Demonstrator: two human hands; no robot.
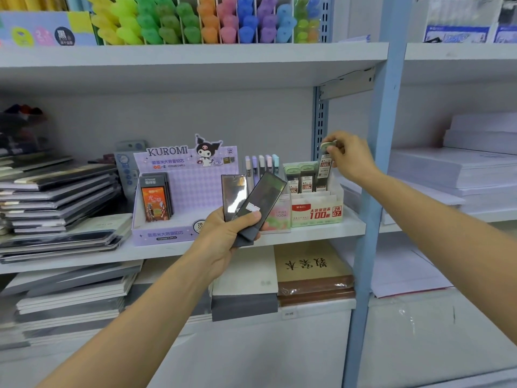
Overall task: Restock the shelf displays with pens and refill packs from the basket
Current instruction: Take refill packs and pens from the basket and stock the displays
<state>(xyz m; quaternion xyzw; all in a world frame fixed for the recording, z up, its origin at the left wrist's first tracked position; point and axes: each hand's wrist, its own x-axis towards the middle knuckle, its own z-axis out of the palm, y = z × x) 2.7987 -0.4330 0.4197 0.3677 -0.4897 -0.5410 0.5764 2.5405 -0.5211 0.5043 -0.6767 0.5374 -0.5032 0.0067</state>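
Note:
My left hand (pixel 223 233) grips two flat dark refill packs (pixel 261 201) fanned out in front of the middle shelf. My right hand (pixel 349 156) pinches the green-capped top of a slim lead refill pack (pixel 324 172), held upright over the right end of the white and green display box (pixel 316 211), which holds several matching packs. Left of it stands a purple Kuromi display box (pixel 190 189) with a couple of orange-labelled packs (pixel 155 201) in its left side. A small "Fruit Soda" box with pastel pens (pixel 261 163) sits between the two displays. No basket is in view.
Stacks of notebooks (pixel 56 203) fill the left of the middle shelf (pixel 307 233). Coloured highlighters (pixel 209 21) line the top shelf. A blue upright post (pixel 375 191) stands just right of my right hand. White paper reams (pixel 453 169) lie beyond it, more notebooks below.

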